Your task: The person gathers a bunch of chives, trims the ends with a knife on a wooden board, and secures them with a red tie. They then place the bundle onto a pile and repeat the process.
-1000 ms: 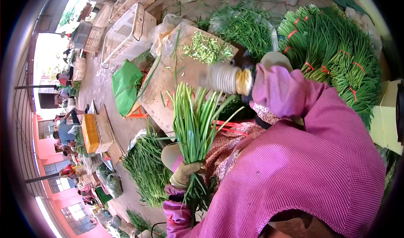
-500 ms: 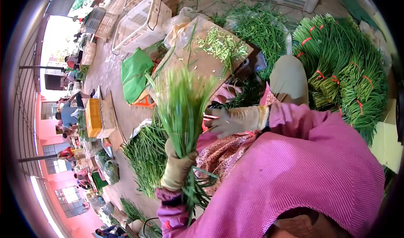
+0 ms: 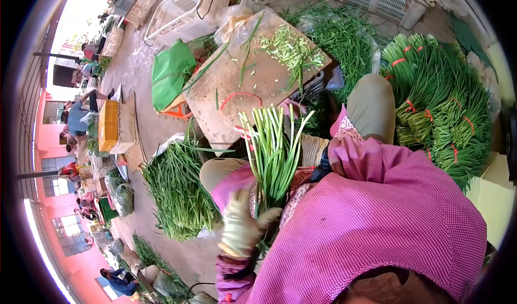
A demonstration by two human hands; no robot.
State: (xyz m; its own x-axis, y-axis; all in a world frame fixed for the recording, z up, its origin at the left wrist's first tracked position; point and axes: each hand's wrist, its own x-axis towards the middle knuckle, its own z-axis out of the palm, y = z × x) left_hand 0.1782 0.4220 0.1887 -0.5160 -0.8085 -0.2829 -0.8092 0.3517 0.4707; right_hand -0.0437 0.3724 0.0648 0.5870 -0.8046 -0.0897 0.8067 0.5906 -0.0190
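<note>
A bundle of green stalks (image 3: 272, 164) stands upright over my lap, pale cut ends at the top. My left hand (image 3: 241, 226), in a pale glove, is beside its lower left with thumb and fingers apart, slightly blurred. Behind the bundle's right side is my right hand (image 3: 314, 149); its gloved wrist shows, but its fingers are hidden. A red strip (image 3: 243, 132) shows at the bundle's upper left. On the wooden board (image 3: 215, 110) lie a red band (image 3: 239, 93) and chopped pale stalk pieces (image 3: 291, 48).
Loose greens (image 3: 180, 188) lie left of my knee. At right is a large stack of red-banded bundles (image 3: 441, 99). A green bag (image 3: 172, 75), a white crate (image 3: 188, 16) and another crate (image 3: 377, 0) stand beyond. Other people (image 3: 78, 118) are at far left.
The bundle has moved right and lower. My left hand has let go of it and moved slightly down. My right hand has gone behind the stalks. The view has shifted, showing more of the board.
</note>
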